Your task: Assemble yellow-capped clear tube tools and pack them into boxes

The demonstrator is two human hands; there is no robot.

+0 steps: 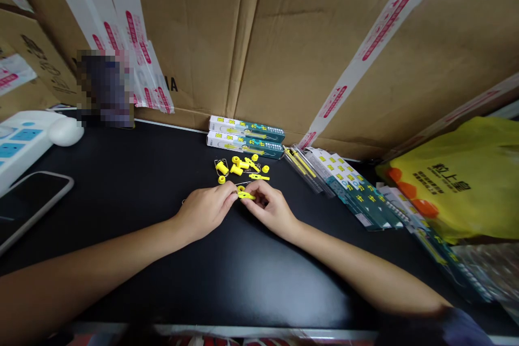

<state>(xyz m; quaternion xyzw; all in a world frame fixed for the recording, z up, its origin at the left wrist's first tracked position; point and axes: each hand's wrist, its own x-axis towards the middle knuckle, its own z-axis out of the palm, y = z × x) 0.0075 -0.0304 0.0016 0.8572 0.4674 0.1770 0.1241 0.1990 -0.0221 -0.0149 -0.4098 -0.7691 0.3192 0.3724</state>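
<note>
My right hand (272, 208) pinches a small slim yellow plastic piece (246, 195) between thumb and fingers. Close against it, the fingertips of my left hand (208, 208) are closed on a thin metal wire part, mostly hidden by the fingers. A bit of wire loop (184, 201) peeks out behind that hand. Just beyond both hands lies a loose group of yellow plastic parts: spools (222, 167), small rings (265, 169) and another slim piece (259, 177). Bent metal wires lie among them.
Two printed boxes (245, 143) lie at the back against cardboard (194, 38). Clear tubes with yellow parts (302, 165), more flat boxes (357, 189) and a yellow bag (458, 178) are on the right. A phone (32, 205) and a white power strip (28, 135) sit left.
</note>
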